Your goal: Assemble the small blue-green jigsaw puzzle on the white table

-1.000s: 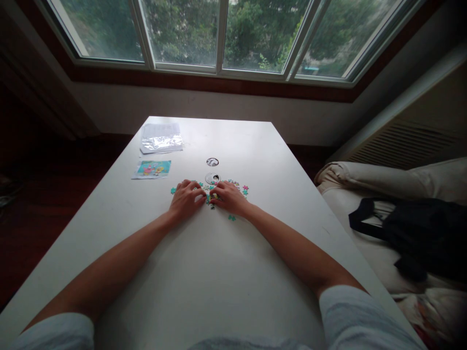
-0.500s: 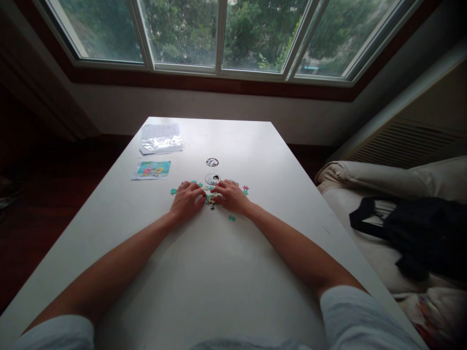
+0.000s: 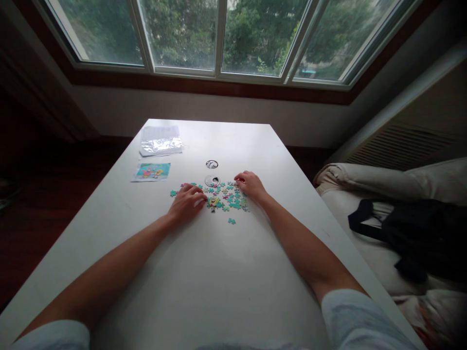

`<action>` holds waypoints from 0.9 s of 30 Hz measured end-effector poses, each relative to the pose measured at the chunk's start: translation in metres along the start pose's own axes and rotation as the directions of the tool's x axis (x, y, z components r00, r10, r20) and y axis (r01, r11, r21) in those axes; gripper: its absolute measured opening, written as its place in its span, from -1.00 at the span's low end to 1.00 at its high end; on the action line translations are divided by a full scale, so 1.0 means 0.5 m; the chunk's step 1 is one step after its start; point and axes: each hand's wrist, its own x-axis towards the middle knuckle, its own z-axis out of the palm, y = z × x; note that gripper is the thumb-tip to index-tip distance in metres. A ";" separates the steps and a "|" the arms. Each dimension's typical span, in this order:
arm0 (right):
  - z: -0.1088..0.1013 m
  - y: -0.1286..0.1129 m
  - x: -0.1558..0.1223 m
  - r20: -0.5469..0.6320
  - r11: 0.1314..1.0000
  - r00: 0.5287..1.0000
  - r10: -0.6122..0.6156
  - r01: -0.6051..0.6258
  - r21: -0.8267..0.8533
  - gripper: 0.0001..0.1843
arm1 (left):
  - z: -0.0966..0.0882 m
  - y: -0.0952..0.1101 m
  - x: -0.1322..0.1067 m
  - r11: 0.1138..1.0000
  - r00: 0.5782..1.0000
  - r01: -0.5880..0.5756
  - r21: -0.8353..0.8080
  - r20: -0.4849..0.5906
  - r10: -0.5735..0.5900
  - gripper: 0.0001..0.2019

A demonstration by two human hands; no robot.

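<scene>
Several small teal, pink and yellow puzzle pieces (image 3: pixel 228 197) lie scattered in the middle of a white table (image 3: pixel 204 272). My left hand (image 3: pixel 188 201) rests on the left side of the pile, fingers curled down on the pieces. At the pile's right end my right hand (image 3: pixel 250 184) has its fingertips pinched on a pink piece. One loose teal piece (image 3: pixel 231 221) lies nearer to me.
A colourful picture card (image 3: pixel 151 171) and a clear plastic bag on paper (image 3: pixel 160 141) lie at the far left. Two small round lids (image 3: pixel 212 172) sit behind the pile. A cushioned seat with a black bag (image 3: pixel 412 233) stands to the right. Windows span the back wall.
My right hand has moved from the pile's middle to its right end, uncovering many pieces. The left hand has stayed put.
</scene>
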 end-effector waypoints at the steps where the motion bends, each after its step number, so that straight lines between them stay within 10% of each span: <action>1: 0.003 -0.001 -0.001 0.008 1.000 1.000 -0.008 0.008 0.002 -0.84 | 0.000 0.000 0.000 1.000 1.000 -0.003 0.000 0.003 0.003 -0.81; 27: -0.050 0.019 -0.015 0.278 0.978 0.941 -0.193 0.160 0.136 -0.78 | -0.004 0.003 0.003 0.991 0.991 -0.124 -0.054 0.049 0.127 -0.77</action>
